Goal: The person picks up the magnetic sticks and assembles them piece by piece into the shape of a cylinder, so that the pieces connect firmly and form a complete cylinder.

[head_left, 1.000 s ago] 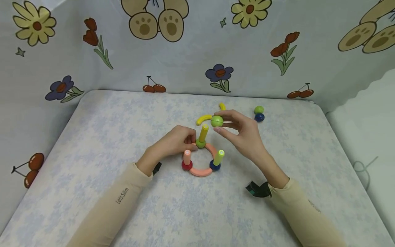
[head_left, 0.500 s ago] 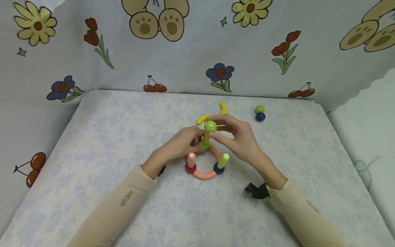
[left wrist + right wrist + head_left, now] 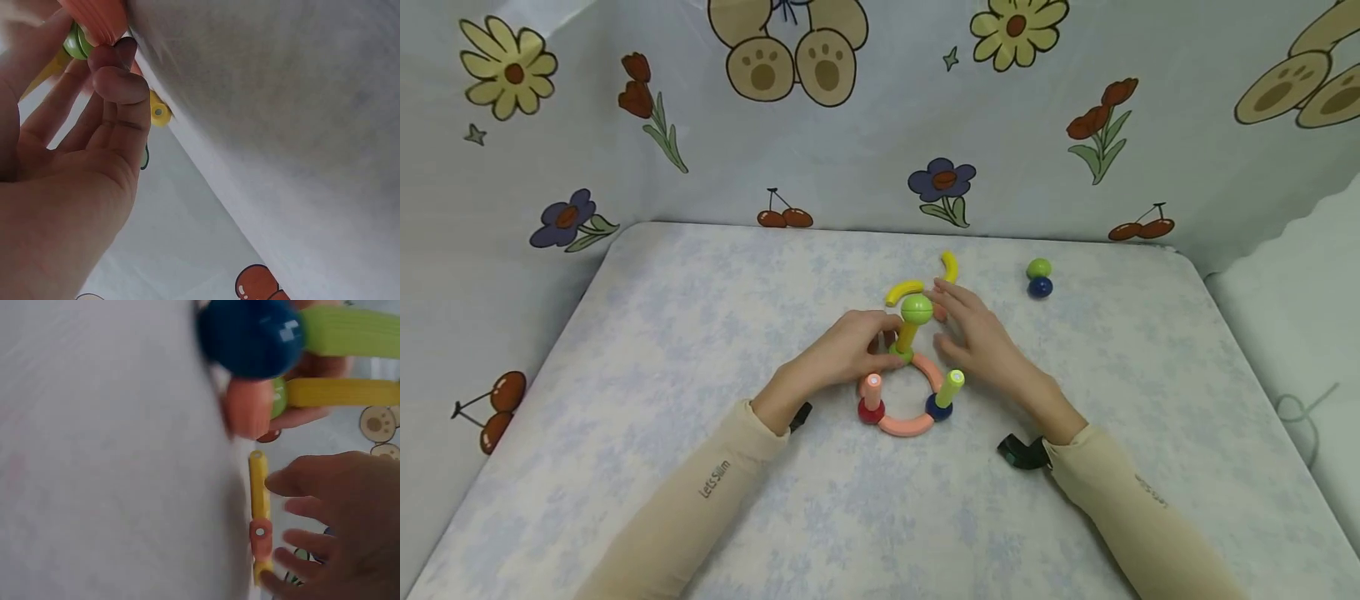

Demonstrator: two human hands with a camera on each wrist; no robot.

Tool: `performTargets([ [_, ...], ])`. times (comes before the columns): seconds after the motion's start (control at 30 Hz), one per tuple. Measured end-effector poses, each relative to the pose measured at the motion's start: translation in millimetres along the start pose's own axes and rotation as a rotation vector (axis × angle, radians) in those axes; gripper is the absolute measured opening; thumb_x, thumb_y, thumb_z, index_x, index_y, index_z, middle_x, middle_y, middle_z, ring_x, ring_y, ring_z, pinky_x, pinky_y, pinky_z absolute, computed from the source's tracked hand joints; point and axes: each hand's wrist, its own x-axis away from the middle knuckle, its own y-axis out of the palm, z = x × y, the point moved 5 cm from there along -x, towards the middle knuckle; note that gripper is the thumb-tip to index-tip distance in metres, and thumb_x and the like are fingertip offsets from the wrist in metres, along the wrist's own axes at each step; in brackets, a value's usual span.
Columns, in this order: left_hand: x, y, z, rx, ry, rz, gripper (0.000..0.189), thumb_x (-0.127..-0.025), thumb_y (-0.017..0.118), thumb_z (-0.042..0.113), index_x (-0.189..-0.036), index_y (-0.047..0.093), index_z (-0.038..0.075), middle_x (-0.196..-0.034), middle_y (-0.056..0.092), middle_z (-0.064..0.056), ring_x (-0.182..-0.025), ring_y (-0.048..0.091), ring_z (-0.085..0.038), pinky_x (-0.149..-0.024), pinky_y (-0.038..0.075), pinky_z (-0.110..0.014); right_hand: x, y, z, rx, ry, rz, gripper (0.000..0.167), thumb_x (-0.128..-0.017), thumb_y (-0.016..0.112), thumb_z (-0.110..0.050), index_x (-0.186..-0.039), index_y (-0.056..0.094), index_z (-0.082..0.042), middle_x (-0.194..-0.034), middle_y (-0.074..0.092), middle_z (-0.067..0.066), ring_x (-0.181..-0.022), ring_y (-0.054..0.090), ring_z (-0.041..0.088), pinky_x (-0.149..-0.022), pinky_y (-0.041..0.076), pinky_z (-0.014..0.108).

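A ring of pink curved toy pieces (image 3: 906, 427) lies on the table, joined by red (image 3: 871, 412), dark blue (image 3: 937, 409) and green balls. Upright from them stand a pink stick (image 3: 872, 388), a lime stick (image 3: 951, 386) and a yellow stick (image 3: 906, 338). Atop the yellow stick sits a grooved green ball (image 3: 917, 310). My left hand (image 3: 848, 348) pinches the ring at its far-side green ball (image 3: 76, 42), fingertips against a pink piece (image 3: 103, 22). Just right of the topped stick, my right hand (image 3: 992, 346) has its fingers spread and holds nothing.
Behind the ring lie yellow curved pieces (image 3: 904, 292) and a loose pink curved piece (image 3: 940, 313), partly hidden by the right hand. Farther right, a loose green ball (image 3: 1039, 268) touches a dark blue ball (image 3: 1040, 287). A patterned cloth (image 3: 850, 167) hangs behind the table.
My right hand brought the green ball left onto the yellow stick's top, let go and drew back right. The left hand and ring shifted slightly right in view.
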Motion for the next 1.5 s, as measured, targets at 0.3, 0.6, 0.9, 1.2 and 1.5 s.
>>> performTargets([
  [0.3, 0.5, -0.9, -0.1, -0.011, 0.008, 0.01, 0.02, -0.093, 0.083, 0.023, -0.106, 0.07, 0.017, -0.092, 0.068, 0.002, -0.078, 0.059, -0.015, -0.068, 0.047, -0.029, -1.4, 4.6, 6.2, 0.124, -0.033, 0.03, 0.043, -0.096, 0.073, -0.007, -0.137, 0.066, 0.001, -0.155, 0.052, 0.018, -0.146, 0.045, 0.035, -0.116, 0.043, 0.053],
  [0.6, 3.0, -2.8, -1.9, -0.019, -0.013, 0.006, 0.021, -0.094, 0.083, 0.024, -0.109, 0.071, 0.017, -0.092, 0.068, 0.001, -0.075, 0.058, -0.013, -0.069, 0.047, -0.029, -4.0, 1.6, 11.2, 0.13, 0.039, 0.17, 0.028, -0.098, 0.074, -0.007, -0.125, 0.069, -0.004, -0.123, 0.062, 0.013, -0.1, 0.066, 0.027, -0.085, 0.057, 0.042],
  [0.9, 2.9, -3.3, -2.0, -0.027, -0.01, 0.005, 0.023, -0.093, 0.083, 0.023, -0.111, 0.071, 0.016, -0.093, 0.068, -0.001, -0.076, 0.058, -0.013, -0.07, 0.047, -0.029, -5.0, 3.2, 11.1, 0.229, 0.042, 0.124, 0.045, -0.097, 0.06, -0.002, -0.142, 0.061, 0.0, -0.143, 0.057, 0.02, -0.123, 0.058, 0.039, -0.099, 0.052, 0.054],
  [1.2, 3.0, -1.9, -3.3, -0.025, -0.017, 0.012, 0.022, -0.093, 0.083, 0.023, -0.109, 0.07, 0.017, -0.093, 0.068, 0.0, -0.074, 0.057, -0.013, -0.068, 0.047, -0.029, -2.4, 1.0, 14.3, 0.189, 0.167, 0.075, 0.039, -0.1, 0.063, -0.01, -0.137, 0.058, -0.001, -0.127, 0.061, 0.016, -0.096, 0.058, 0.027, -0.082, 0.05, 0.044],
  [1.5, 6.1, -12.9, -15.3, 0.006, -0.12, 0.099, 0.018, -0.092, 0.082, 0.02, -0.104, 0.069, 0.014, -0.092, 0.068, -0.002, -0.081, 0.061, -0.018, -0.071, 0.05, -0.032, 1.6, -30.4, 2.2, 0.014, 0.217, 0.22, 0.028, -0.106, 0.062, -0.009, -0.13, 0.066, 0.004, -0.109, 0.076, 0.017, -0.088, 0.076, 0.029, -0.08, 0.062, 0.046],
])
